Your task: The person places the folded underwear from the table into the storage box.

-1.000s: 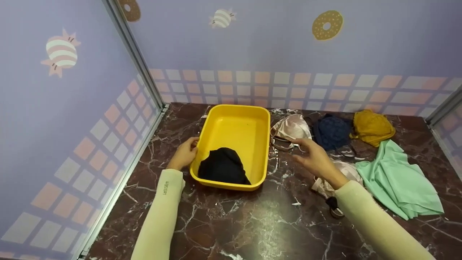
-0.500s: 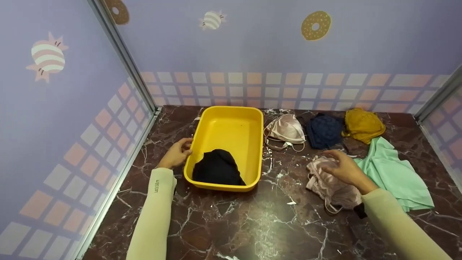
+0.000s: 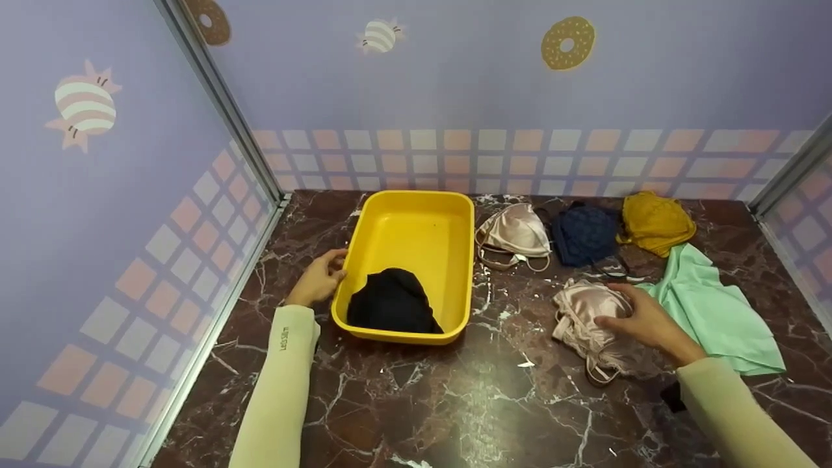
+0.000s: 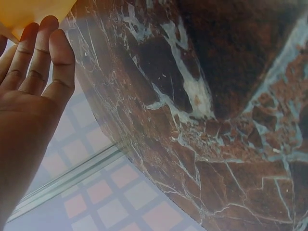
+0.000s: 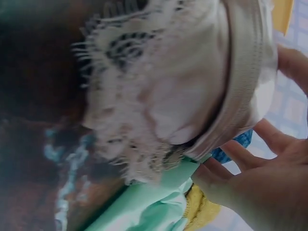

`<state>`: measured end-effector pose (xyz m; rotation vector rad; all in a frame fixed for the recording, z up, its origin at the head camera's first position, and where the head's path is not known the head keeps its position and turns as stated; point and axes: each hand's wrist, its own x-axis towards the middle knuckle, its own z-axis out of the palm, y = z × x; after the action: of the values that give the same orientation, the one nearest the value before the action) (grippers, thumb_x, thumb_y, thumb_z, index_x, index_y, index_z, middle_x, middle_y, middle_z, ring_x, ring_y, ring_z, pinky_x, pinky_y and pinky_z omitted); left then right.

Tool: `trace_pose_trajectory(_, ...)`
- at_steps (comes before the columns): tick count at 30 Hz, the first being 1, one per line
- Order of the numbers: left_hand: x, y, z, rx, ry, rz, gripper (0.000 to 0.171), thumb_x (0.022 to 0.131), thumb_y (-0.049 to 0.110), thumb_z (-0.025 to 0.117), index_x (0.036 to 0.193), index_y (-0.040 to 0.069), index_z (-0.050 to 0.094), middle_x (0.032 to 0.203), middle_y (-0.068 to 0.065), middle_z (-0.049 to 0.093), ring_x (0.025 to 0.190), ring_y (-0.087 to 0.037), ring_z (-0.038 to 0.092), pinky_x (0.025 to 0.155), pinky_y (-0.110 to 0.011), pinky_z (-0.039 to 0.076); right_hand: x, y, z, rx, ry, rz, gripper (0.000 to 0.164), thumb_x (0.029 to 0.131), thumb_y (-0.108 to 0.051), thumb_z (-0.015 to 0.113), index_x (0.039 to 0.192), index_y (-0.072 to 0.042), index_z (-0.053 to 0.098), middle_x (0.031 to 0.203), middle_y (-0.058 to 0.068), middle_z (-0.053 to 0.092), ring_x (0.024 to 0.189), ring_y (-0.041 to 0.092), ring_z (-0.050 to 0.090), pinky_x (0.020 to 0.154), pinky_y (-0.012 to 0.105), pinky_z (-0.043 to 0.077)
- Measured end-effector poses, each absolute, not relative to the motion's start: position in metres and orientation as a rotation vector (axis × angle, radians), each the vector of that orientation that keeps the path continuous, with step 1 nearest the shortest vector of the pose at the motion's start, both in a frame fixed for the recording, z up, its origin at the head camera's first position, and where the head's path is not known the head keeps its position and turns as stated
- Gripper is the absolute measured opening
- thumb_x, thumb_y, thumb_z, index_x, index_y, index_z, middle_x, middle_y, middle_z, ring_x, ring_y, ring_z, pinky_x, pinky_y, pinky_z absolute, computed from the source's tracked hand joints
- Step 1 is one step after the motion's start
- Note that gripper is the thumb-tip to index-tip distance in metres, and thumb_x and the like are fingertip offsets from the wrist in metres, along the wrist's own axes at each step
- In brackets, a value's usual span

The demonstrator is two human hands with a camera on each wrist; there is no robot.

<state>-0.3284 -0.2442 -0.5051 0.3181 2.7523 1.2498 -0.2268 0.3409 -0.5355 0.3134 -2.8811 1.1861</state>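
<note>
A pink lace-trimmed bra (image 3: 588,318) lies on the right part of the table. My right hand (image 3: 643,322) is over its right side, thumb and fingers spread apart; in the right wrist view the fingertips (image 5: 269,134) come right up to the edge of the cup. On the left stands a yellow basin (image 3: 422,240) with a crumpled black garment (image 3: 393,302) in its near end. Against the basin's left outer wall rests my left hand (image 3: 317,278), whose fingers (image 4: 43,53) look nearly straight in the left wrist view.
Behind the pink bra lie a satin bra (image 3: 517,231), a navy bra (image 3: 587,234) and a mustard bra (image 3: 658,222) along the back wall. Mint-green cloth (image 3: 721,318) spreads out to the right. Patterned walls (image 3: 416,78) enclose the dark marbled table (image 3: 468,403).
The right hand has moved right and toward the body, from near the satin bra to over the lace-trimmed bra. The left hand stays at the basin. The head view has shifted slightly.
</note>
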Motion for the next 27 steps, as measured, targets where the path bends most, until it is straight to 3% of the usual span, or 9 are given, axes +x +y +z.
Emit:
trace_pose_trajectory(8, -0.327, -0.241, -0.507, 0.359, 2.767, 1.285, 0.044, 0.092, -0.002, 0.055, 0.134, -0.002, 0.047, 0.11, -0.019, 0.059, 0.09, -0.03, 0.057, 0.079, -0.041, 0.047, -0.224, 0.338, -0.544, 0.282, -2.858, 1.111, 0.075, 0.072, -0.022, 0.082, 0.131, 0.008, 0.046, 0.123, 0.036, 0.047, 0.11, 0.051, 0.045, 0.089, 0.06, 0.034)
trace_pose_trajectory(17, -0.324, -0.239, -0.51, 0.345, 2.784, 1.278, 0.044, 0.091, 0.0, 0.057, 0.135, -0.001, 0.048, 0.107, -0.017, 0.059, 0.088, -0.028, 0.058, 0.079, -0.04, 0.047, -0.222, 0.327, -0.551, 0.262, -2.711, 1.078, 0.066, 0.065, -0.004, 0.082, 0.124, 0.005, 0.054, 0.116, 0.034, 0.053, 0.107, 0.05, 0.047, 0.088, 0.059, 0.035)
trace_pose_trajectory(27, -0.323, -0.239, -0.509, 0.355, 2.783, 1.264, 0.045, 0.091, 0.0, 0.055, 0.136, -0.001, 0.047, 0.109, -0.019, 0.059, 0.09, -0.03, 0.057, 0.081, -0.043, 0.046, -0.217, 0.317, -0.551, 0.229, -2.737, 1.002, 0.061, 0.068, -0.003, 0.079, 0.124, 0.005, 0.055, 0.117, 0.03, 0.057, 0.105, 0.049, 0.05, 0.085, 0.058, 0.035)
